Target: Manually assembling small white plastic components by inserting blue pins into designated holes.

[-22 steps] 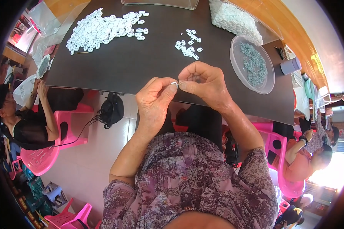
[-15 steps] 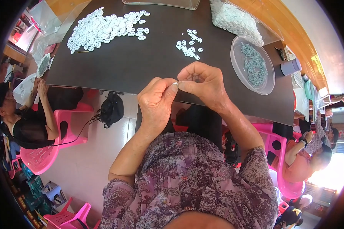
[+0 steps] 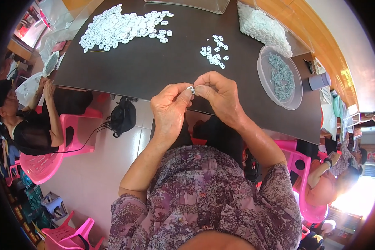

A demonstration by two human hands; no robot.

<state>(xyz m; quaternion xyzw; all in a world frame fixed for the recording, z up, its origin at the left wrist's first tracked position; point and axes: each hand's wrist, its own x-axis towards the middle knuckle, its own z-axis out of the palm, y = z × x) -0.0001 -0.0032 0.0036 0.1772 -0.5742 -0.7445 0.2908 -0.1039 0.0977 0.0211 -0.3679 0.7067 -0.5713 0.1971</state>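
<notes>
Just in front of the table's near edge, my left hand [image 3: 170, 109] pinches a small white oval piece with two holes [image 3: 191, 89] between thumb and forefinger. My right hand [image 3: 221, 98] meets it there, thumb and forefinger pressed together against the piece's right side; whatever lies between those fingertips is too small to make out. Beyond my hands is a small scattered group of white two-holed pieces [image 3: 212, 58]. A large heap of similar white ovals [image 3: 116, 30] spreads over the far left of the dark table [image 3: 154, 66].
On the right, a clear round dish [image 3: 264, 85] holds a tangle of small grey-green pieces [image 3: 282, 79]. Behind it lies a clear bag of white pieces [image 3: 264, 29]; a lidded grey-purple cup [image 3: 319, 81] stands beyond. People sit on pink chairs at both sides.
The white piece has turned so its holes show between my fingertips. My right hand's fingers have curled in closer. The whole view has shifted slightly.
</notes>
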